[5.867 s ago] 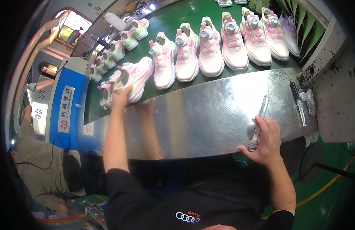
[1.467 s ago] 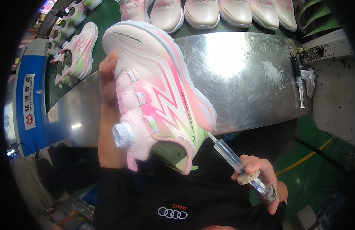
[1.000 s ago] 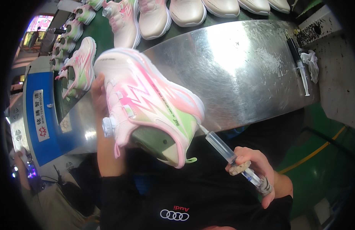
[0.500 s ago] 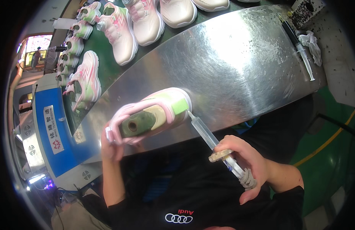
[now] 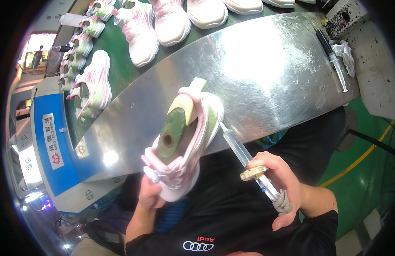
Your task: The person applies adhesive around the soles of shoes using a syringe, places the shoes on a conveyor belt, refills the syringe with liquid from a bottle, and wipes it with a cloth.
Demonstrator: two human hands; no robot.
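Note:
A pink and white sneaker (image 5: 175,181) with pale green patches is tilted over the near edge of the metal bench, its opening turned up. Inside it shows a green foot form (image 5: 171,130) with a round hole. My left hand (image 5: 149,193) grips the shoe by its toe end, the fingers partly hidden beneath. My right hand (image 5: 282,179) is closed round a clear syringe (image 5: 237,144) with a worn, padded finger flange and a wrapped plunger end. The syringe's thin tip points at the shoe's side near the heel; whether it touches I cannot tell.
A shiny metal bench (image 5: 184,68) curves across the middle. Behind it, a green conveyor (image 5: 116,42) carries several similar shoes (image 5: 139,38). At the far right lie a syringe with dark contents (image 5: 329,51) and a crumpled white cloth (image 5: 346,55). A blue-fronted machine (image 5: 61,145) stands at left.
The held shoe has turned, its heel swinging up and away and its toe coming nearer me. My left hand has moved right and nearer; the syringe shifted slightly right. The conveyor shoes have moved right.

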